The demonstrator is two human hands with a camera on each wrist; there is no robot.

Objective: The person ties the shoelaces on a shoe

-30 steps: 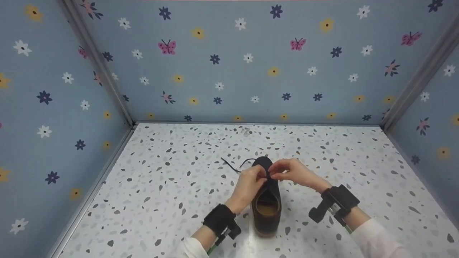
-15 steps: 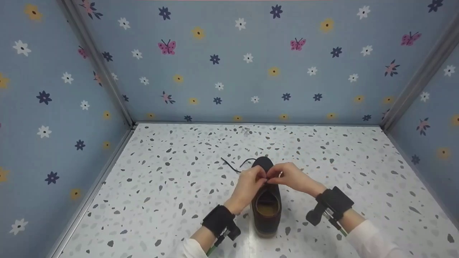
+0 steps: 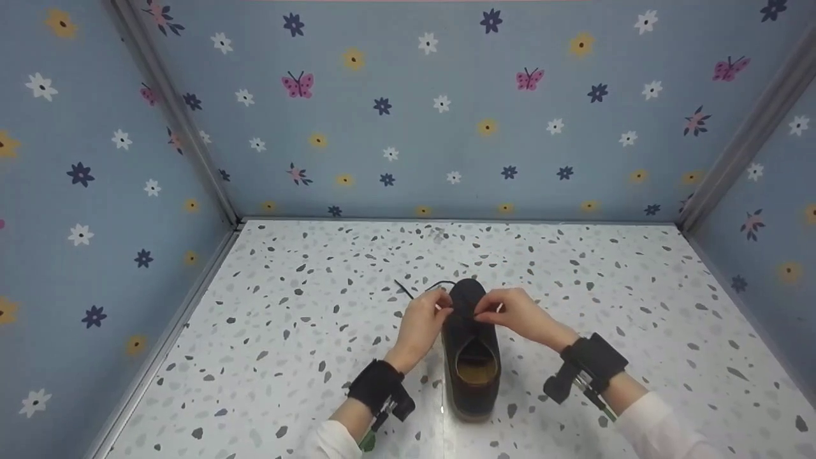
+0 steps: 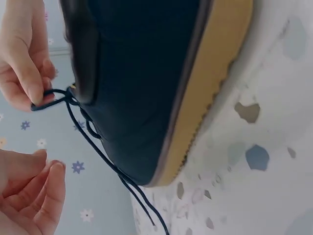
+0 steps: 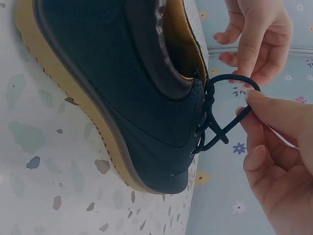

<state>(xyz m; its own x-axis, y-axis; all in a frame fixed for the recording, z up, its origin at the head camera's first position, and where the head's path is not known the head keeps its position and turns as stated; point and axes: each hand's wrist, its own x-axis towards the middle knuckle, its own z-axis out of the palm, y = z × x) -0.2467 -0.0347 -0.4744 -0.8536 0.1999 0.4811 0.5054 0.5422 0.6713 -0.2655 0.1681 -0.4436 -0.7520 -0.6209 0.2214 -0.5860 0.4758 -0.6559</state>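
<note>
A dark navy lace-up shoe (image 3: 475,401) with a tan sole stands on the table, toe pointing away from me. My right hand (image 3: 519,313) pinches a loop of the shoelace (image 5: 234,77) between thumb and index finger, above the lacing. Left of the shoe's front, my left hand (image 3: 417,325) is held in the air, its fingers loosely bent. Nothing shows between its thumb and fingertips in the left wrist view. A long lace end (image 4: 105,157) trails past the toe, and its tip lies on the table at the far left of the shoe.
The speckled white tabletop (image 3: 306,319) surrounds the shoe. Blue flowered panels (image 3: 446,140) with metal edging enclose the back and both sides. Each wrist carries a black strap (image 3: 376,386) with a camera.
My right hand came in to the lacing beside the left hand and has stayed there. Since half a second ago, my left hand has moved away to the left.
</note>
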